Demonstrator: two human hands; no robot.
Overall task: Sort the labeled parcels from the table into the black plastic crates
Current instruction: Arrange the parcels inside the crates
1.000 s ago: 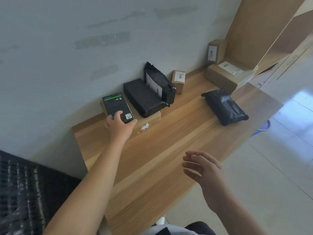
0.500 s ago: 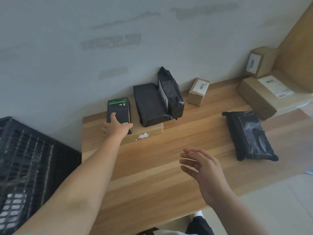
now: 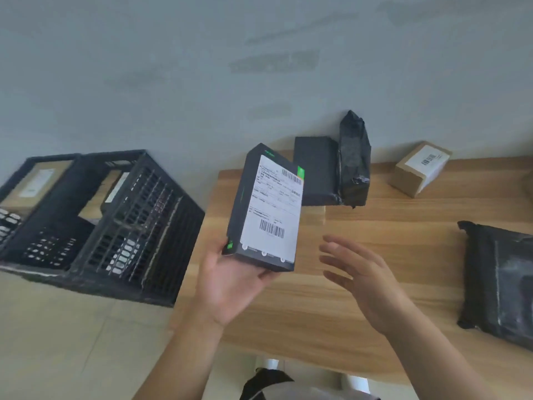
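My left hand holds a flat black box with green marks up over the left end of the wooden table. Its white shipping label with barcodes faces me. My right hand hovers open just right of the box, fingers spread, touching nothing. Two black plastic crates stand on the floor left of the table; brown labeled boxes lie inside them. On the table remain a black wrapped parcel, a black bag parcel leaning on it, and a small cardboard box.
A larger black plastic-wrapped parcel lies at the table's right side. A flat cardboard box sits under the black parcels. The grey wall runs behind the table. Pale tiled floor lies in front of the crates.
My left hand has lifted the black box off the cardboard box by the wall and turned it label-up toward me. The view has swung left, bringing the crates in.
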